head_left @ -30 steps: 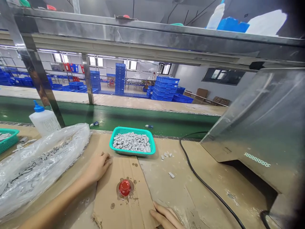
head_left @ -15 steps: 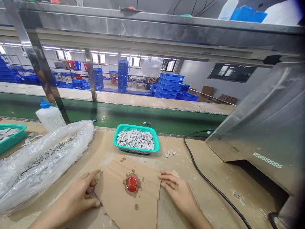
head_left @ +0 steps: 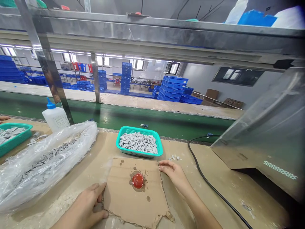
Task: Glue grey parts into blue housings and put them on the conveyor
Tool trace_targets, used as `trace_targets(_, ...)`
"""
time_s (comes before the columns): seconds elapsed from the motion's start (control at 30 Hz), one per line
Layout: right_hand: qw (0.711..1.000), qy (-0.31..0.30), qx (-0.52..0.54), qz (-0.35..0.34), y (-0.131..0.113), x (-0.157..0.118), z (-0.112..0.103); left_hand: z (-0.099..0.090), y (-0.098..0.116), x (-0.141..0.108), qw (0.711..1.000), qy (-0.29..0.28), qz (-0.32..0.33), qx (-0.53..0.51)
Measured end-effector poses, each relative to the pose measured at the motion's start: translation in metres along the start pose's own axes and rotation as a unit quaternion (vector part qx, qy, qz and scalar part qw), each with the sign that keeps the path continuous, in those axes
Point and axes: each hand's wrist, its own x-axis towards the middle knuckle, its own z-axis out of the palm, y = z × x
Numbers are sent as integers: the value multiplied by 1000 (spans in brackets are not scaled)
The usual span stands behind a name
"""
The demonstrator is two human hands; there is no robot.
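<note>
Cardboard sheet (head_left: 137,208) bears one red cup (head_left: 138,181); spread left hand (head_left: 88,201) touches one edge, right hand (head_left: 175,174) pinches another; two green baskets (head_left: 138,153), one bottle (head_left: 57,119) beyond.

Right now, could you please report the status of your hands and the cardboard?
Left fingers at left edge of cardboard, right fingers at its far right corner. Red container sitting on the cardboard. Teal basket close beyond the far edge.

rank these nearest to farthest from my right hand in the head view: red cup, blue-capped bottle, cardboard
1. cardboard, its right edge at your right hand
2. red cup, left of that hand, on the cardboard
3. blue-capped bottle, far off to the left
</note>
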Motion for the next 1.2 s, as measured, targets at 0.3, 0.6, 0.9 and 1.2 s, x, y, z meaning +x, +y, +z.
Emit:
trace_targets(0.3,983,92,-128,-91,-18,26,-8,-3,-4,4,998,24,50,-7)
trace_targets(0.6,876,-129,-431,-173,-73,71,36,-3,-6,-3,990,71,91,-76)
trace_targets(0.9,836,-145,-505,-159,-79,79,44,-5,-15,-1,980,111,94,-133)
trace_targets(1.2,928,-76,-317,-178,-77,78,32,-75,-4,52,951,238,119,-156)
